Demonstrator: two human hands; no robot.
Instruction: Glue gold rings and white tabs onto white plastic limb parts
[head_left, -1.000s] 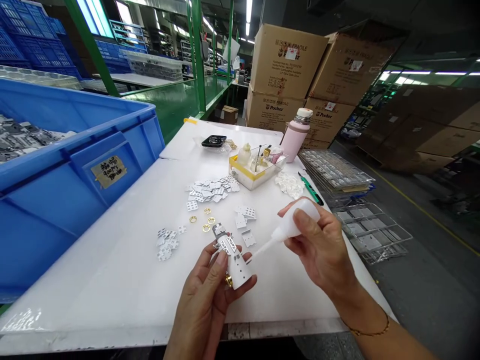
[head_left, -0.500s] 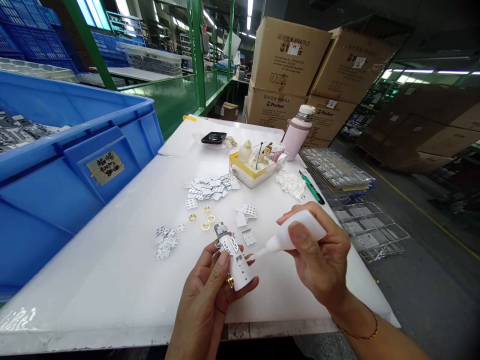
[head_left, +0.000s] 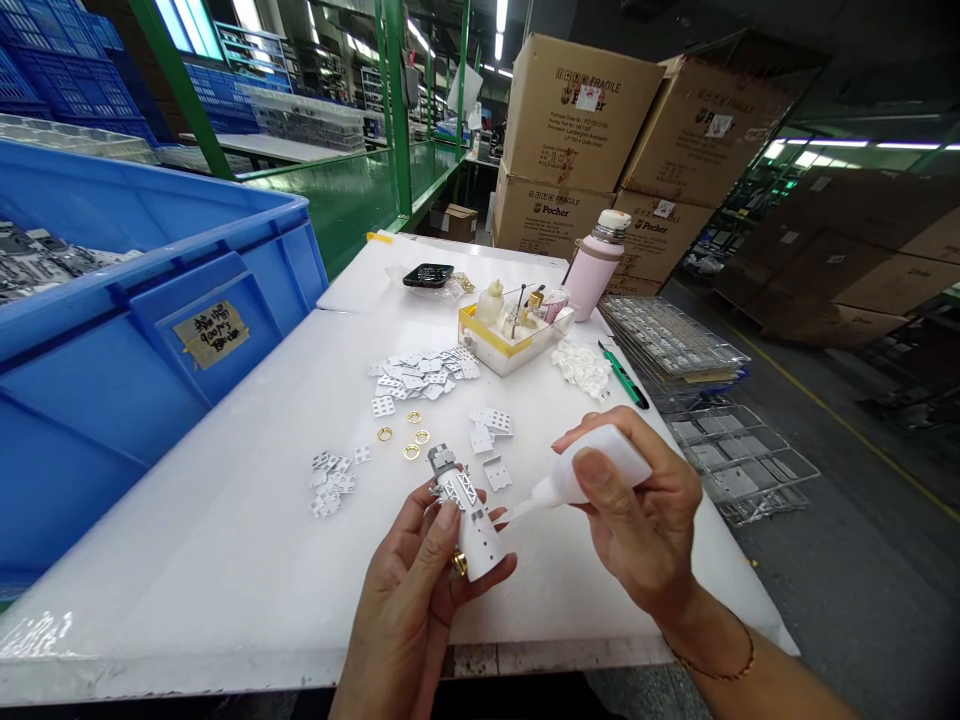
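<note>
My left hand (head_left: 420, 570) is closed round a white cylindrical model part (head_left: 478, 535) with grey details and lattice pieces, held tilted above the table. A gold ring (head_left: 459, 562) shows at its lower left side. My right hand (head_left: 645, 520) grips a white squeeze bottle (head_left: 600, 465), its thin nozzle pointing down-left at the side of the model part; whether the tip touches it I cannot tell. Beyond the hands lie several loose gold rings (head_left: 412, 452), a small white bracket (head_left: 496, 473), and piles of small white plates (head_left: 424, 375).
A blue crate (head_left: 247, 230) stands along the left. At the back are a clear tray (head_left: 510, 358) with small bottles, a pink flask (head_left: 595, 268) and a black dish (head_left: 428, 275). A green cutter (head_left: 624, 376) lies by the right edge near crumpled white tissue (head_left: 583, 368).
The squeeze bottle and my right hand have shifted very slightly, with the nozzle staying beside the model part. My left hand keeps its hold, almost still.
</note>
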